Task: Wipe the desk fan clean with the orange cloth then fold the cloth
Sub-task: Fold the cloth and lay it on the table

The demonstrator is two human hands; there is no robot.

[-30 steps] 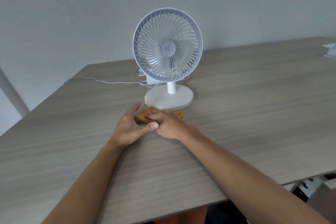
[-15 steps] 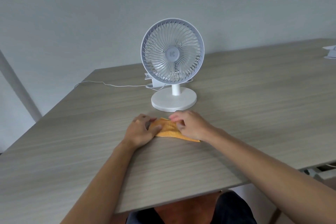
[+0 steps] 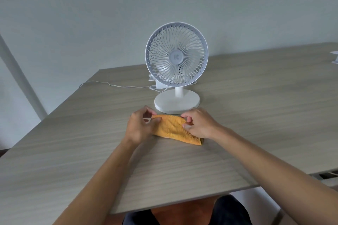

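Note:
A white desk fan point(image 3: 176, 55) stands upright on its round base point(image 3: 176, 103) in the middle of the wooden table point(image 3: 256, 118). Just in front of the base lies the orange cloth point(image 3: 172, 129), spread partly flat on the table. My left hand point(image 3: 140, 128) pinches the cloth's left far corner between thumb and fingers. My right hand point(image 3: 198, 123) pinches its right far edge. The cloth's near right corner point(image 3: 198, 141) rests on the table.
A white cable point(image 3: 113, 84) runs from behind the fan to the table's left edge. A small white object point(image 3: 334, 58) sits at the far right edge. A white pole point(image 3: 20, 78) leans at the left. The table's near edge is close to my body.
Both hands have drawn apart along the cloth, spreading it wider from a bunched lump. The view has shifted so the fan and cloth sit further right.

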